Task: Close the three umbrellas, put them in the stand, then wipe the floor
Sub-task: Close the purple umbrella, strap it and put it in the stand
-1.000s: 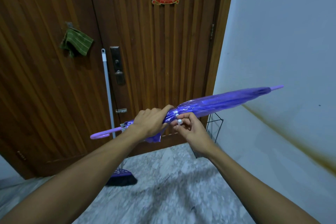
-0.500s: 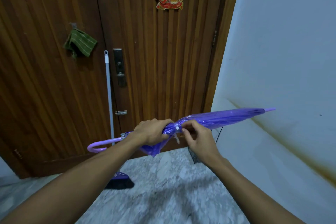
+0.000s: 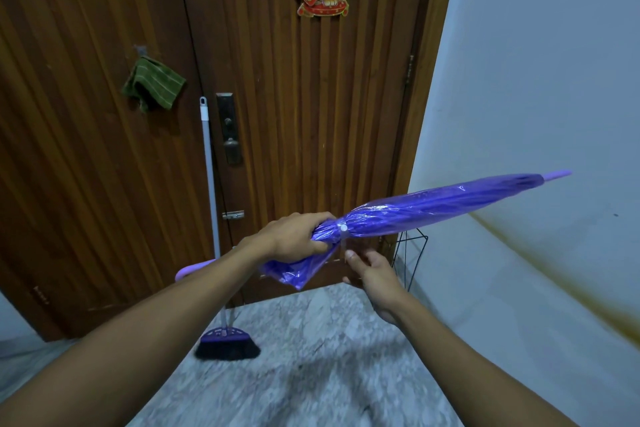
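Purple umbrella [image 3: 433,206] folded and strapped, held level before the door, clenched in the left hand [image 3: 294,237]. Right hand [image 3: 372,274] released, fingers loose beneath. Wire stand [image 3: 414,253] at the corner appears empty, though partly hidden. Other umbrellas unseen; stowing and floor [image 3: 311,357] wiping remain.

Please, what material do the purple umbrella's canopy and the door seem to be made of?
The purple folded umbrella's canopy looks like thin glossy plastic film: it shines and crinkles. The brown ribbed door looks like varnished wood, with visible grain; a veneer cannot be ruled out.
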